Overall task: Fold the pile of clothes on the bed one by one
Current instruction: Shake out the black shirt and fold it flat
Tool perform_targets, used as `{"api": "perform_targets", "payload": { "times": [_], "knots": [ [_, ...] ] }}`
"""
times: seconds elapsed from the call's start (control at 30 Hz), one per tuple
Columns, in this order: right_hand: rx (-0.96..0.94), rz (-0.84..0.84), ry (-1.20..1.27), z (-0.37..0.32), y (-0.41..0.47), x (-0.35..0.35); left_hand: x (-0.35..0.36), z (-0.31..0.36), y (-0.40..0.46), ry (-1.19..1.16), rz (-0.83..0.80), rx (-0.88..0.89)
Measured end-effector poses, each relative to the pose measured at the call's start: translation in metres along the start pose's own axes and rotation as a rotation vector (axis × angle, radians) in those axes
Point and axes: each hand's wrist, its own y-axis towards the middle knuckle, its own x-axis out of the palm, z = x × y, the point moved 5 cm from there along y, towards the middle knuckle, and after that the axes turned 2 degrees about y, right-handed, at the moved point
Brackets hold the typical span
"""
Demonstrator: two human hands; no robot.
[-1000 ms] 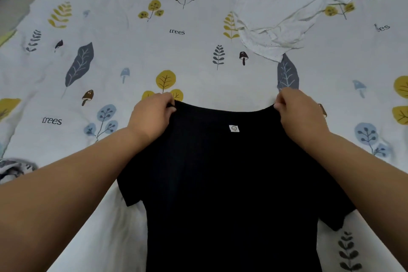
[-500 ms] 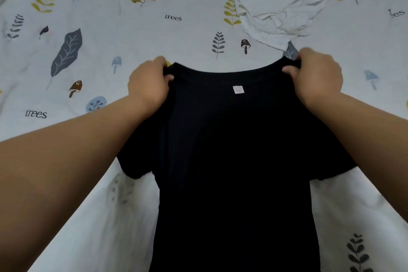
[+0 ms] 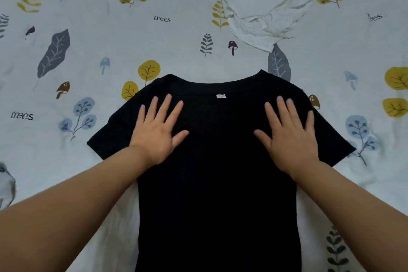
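Black shirt (image 3: 218,172) spread flat on the bed sheet (image 3: 92,86), both hands pressing it.

Left hand (image 3: 157,130) lies palm down on the shirt's left shoulder, fingers straight and spread; right hand (image 3: 289,134) does the same on the right shoulder. Collar points far, small white label (image 3: 221,96) just inside it; both short sleeves stick out sideways. A crumpled white garment (image 3: 273,6) sits far right on the leaf-printed sheet, apart from the shirt.

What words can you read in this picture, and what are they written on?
"trees" – printed on the white leaf-patterned bed sheet, top middle.
"trees" – on the same sheet, at the left.
"es" – a word half hidden, at the sheet's right edge.
Small white neck tag on the black short-sleeved T-shirt: too small to read.
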Motion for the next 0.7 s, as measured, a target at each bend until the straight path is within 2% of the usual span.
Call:
{"api": "perform_targets", "payload": {
  "times": [0.07, 0.13, 0.17, 0.2, 0.27, 0.37, 0.47, 0.53, 0.63, 0.7],
  "knots": [
    [0.016, 0.119, 0.045, 0.004, -0.004, -0.018, -0.015, 0.011, 0.000, -0.004, 0.040, -0.021],
    [0.116, 0.298, 0.164, 0.023, -0.014, -0.038, -0.039, 0.030, -0.003, -0.068, 0.169, 0.009],
    [0.191, 0.337, 0.228, 0.037, -0.020, -0.045, -0.052, 0.042, -0.002, -0.113, 0.231, 0.048],
    [0.278, 0.320, 0.288, 0.051, -0.024, -0.047, -0.063, 0.055, 0.000, -0.153, 0.275, 0.095],
    [0.429, 0.181, 0.375, 0.076, -0.031, -0.044, -0.080, 0.088, 0.009, -0.205, 0.301, 0.206],
    [0.459, 0.014, 0.525, 0.090, -0.041, -0.040, -0.095, 0.141, 0.026, -0.239, 0.265, 0.339],
    [0.420, -0.007, 0.704, 0.095, -0.046, -0.038, -0.100, 0.184, 0.045, -0.327, 0.201, 0.391],
    [0.406, 0.095, 0.806, 0.103, -0.047, -0.042, -0.099, 0.209, 0.057, -0.358, 0.093, 0.418],
    [0.461, 0.353, 0.935, 0.117, -0.055, -0.057, -0.092, 0.237, 0.070, -0.321, -0.109, 0.464],
    [0.520, 0.315, 1.029, 0.122, -0.056, -0.050, -0.091, 0.246, 0.077, -0.292, -0.192, 0.466]
  ]
}}
